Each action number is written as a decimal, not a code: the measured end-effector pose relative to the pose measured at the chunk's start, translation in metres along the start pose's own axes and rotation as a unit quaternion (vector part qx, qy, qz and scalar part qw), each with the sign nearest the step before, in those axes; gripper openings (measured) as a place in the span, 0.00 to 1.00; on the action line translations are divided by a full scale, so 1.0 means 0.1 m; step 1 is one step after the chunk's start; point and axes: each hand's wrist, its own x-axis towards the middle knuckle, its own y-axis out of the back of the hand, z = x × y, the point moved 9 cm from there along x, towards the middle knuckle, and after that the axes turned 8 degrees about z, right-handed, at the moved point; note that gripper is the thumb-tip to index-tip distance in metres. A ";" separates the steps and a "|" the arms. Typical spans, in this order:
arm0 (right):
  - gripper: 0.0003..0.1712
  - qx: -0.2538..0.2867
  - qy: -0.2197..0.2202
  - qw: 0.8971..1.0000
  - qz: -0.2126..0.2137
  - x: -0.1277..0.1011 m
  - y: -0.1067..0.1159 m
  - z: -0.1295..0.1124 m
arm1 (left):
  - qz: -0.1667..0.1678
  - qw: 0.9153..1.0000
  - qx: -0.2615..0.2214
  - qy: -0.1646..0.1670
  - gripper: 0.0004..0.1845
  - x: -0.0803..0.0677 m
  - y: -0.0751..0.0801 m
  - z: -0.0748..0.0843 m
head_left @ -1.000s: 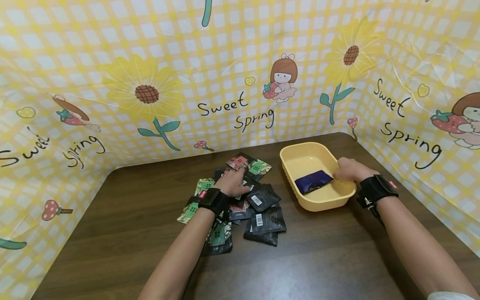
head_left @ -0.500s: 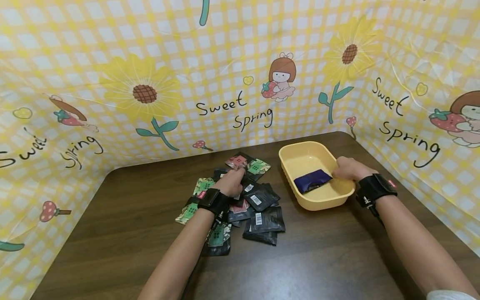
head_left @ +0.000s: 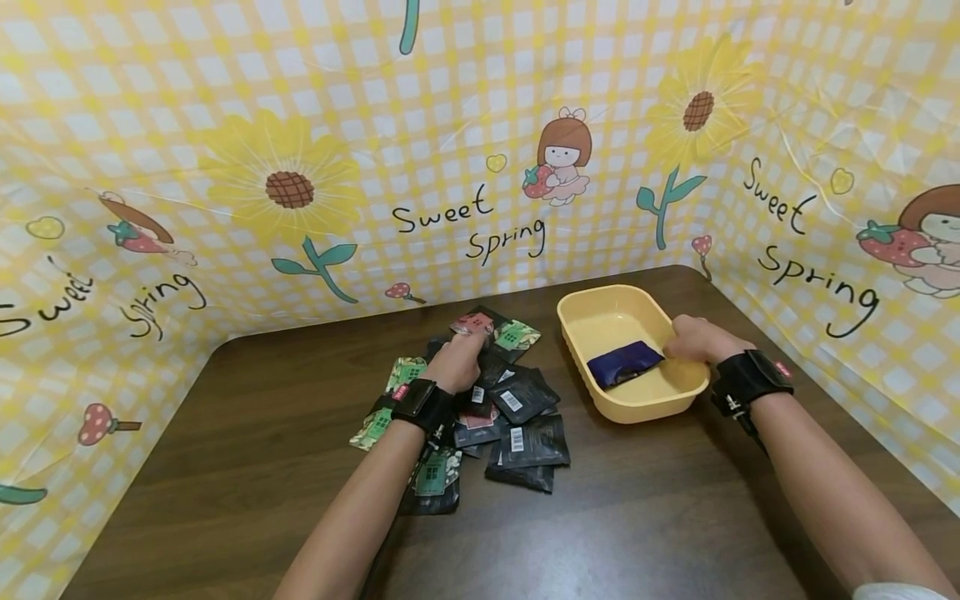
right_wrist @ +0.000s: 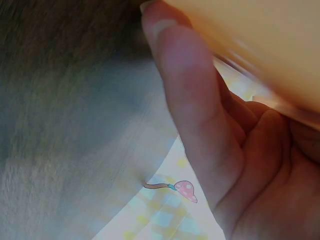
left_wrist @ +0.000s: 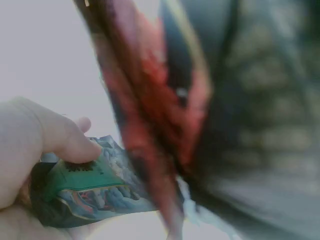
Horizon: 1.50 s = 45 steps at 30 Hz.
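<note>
A heap of small foil sachets (head_left: 480,408), mostly black with green or red printed labels, is spread over the middle of the dark brown wooden table (head_left: 225,467). The left hand (head_left: 459,363) is planted on the far end of that heap, fingers curled down into the packets. In the left wrist view a green-labelled sachet (left_wrist: 85,192) is pinched under the thumb (left_wrist: 70,142), with a blurred red-and-black sachet (left_wrist: 155,110) hanging right next to it, pretty much filling the view; whether that one is gripped too can't be told.

Just to the right of the heap, a shallow pale yellow plastic tray (head_left: 600,312) is parked near the table's far right corner. A single dark blue sachet (head_left: 624,362) is lying flat inside it, toward the near right side. The right hand (head_left: 693,340) is clamped on the tray's right rim, fingers curled around the edge; in the right wrist view the thumb (right_wrist: 185,100) is pressed along the outside of the yellow wall (right_wrist: 260,45).

Black wrist straps are worn on both arms. The table is boxed in by a yellow checked backdrop (head_left: 150,100) printed with sunflowers and "Sweet Spring" lettering.
</note>
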 end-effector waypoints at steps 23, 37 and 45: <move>0.06 0.006 -0.004 1.000 0.028 -0.10 0.03 0.01 | 0.031 0.978 -0.017 -0.204 0.24 0.42 0.16 1.40; 0.07 -0.009 0.000 0.999 0.051 -0.04 0.04 -0.02 | 0.023 0.961 -0.016 -0.276 0.22 0.46 -0.07 1.99; 0.08 -0.013 0.001 0.999 0.045 -0.05 0.04 -0.02 | 0.014 0.963 -0.018 -0.268 0.24 0.47 -0.17 2.14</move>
